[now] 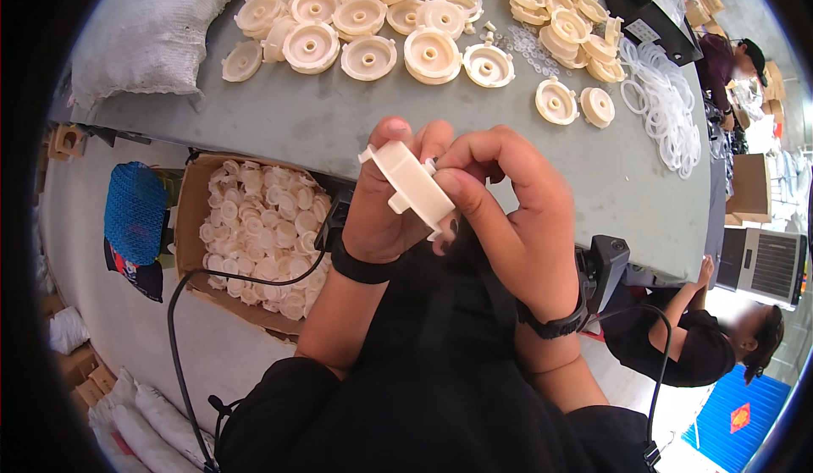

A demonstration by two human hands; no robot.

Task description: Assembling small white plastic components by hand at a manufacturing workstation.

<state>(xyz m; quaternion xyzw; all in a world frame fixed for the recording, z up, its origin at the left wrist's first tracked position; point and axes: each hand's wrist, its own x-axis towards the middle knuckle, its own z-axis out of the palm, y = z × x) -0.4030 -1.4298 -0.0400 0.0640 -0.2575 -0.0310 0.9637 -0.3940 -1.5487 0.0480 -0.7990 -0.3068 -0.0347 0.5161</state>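
Note:
A round cream plastic cap (408, 183) with small lugs on its rim is held tilted, nearly edge-on, in front of my chest. My left hand (371, 206) grips it, thumb and fingers around its rim. At the cap's inner face, the thumb and index finger of my right hand (521, 223) are pinched together. Something small and white (430, 165) shows at those fingertips; whether it is a loose piece or the cap's hub, I cannot tell. Several similar cream caps (430, 55) lie on the grey table (288, 117) beyond my hands.
Clear tiny rings (529, 48) and larger translucent rings (665, 105) lie on the table's right side. A cardboard box (193, 198) of whitish discs stands at left, below a woven sack (148, 37). Two people (690, 337) (720, 62) are at the right. Cables run beside both my arms.

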